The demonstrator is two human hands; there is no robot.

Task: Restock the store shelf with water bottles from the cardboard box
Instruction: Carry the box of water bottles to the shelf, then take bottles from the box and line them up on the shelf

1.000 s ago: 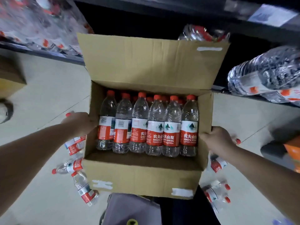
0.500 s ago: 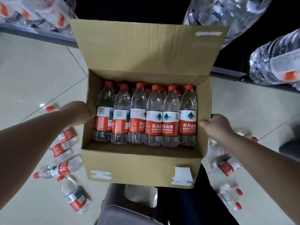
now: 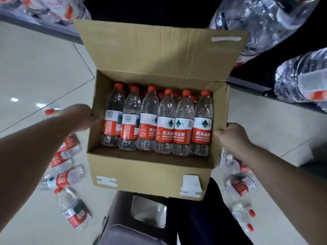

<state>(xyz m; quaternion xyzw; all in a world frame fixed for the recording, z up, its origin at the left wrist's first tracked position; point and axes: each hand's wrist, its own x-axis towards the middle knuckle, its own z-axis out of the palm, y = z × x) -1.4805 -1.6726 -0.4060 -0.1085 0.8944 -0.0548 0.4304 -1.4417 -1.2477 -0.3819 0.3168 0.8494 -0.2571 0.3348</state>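
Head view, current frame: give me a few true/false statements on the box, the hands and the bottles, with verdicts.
1. Both hands grip the cardboard box, the left hand on its left wall and the right hand on its right wall. True.
2. The box is empty. False: upright bottles in the box fill it except a strip of bare bottom nearest the person.
3. The bottle caps are blue. False: they are red-orange.
4. Loose bottles on the floor lie on both sides of the box. True.
5. The far flap of the box is folded shut. False: it stands open.
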